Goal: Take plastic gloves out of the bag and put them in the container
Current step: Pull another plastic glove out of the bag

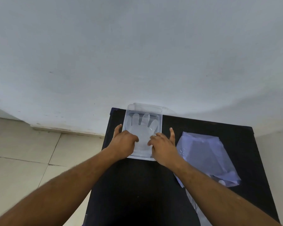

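1. We look down on a black counter (137, 185) set against a pale wall (137, 46); tiled floor (23, 152) shows to its left.
2. A clear plastic container (160, 121) sits at the far edge of the counter, close to the wall; its clear lid (153, 106) appears to lie open behind it, past the counter's edge, though the clear plastic makes that hard to read.
3. A translucent plastic glove (143, 126) lies flat inside the container, its fingers pointing toward the wall and its cuff toward us.
4. Our left hand (123, 144) rests at the near left side of the container; its fingers curl over the left rim while the thumb reaches inward onto the glove's palm area; whether it pinches the film or only presses it we cannot tell.
5. Our right hand (163, 146) rests at the near right side; one finger stands straight up just outside the right wall, the others bend inward over the rim and touch the glove; pinching or merely pressing, we cannot tell.
6. The two hands are near each other but apart, with the glove's lower palm showing between them.
7. A bluish translucent plastic bag (206, 157) lies on the counter to the right of the container, apart from it; our right forearm crosses its near left corner; what it contains is unclear.
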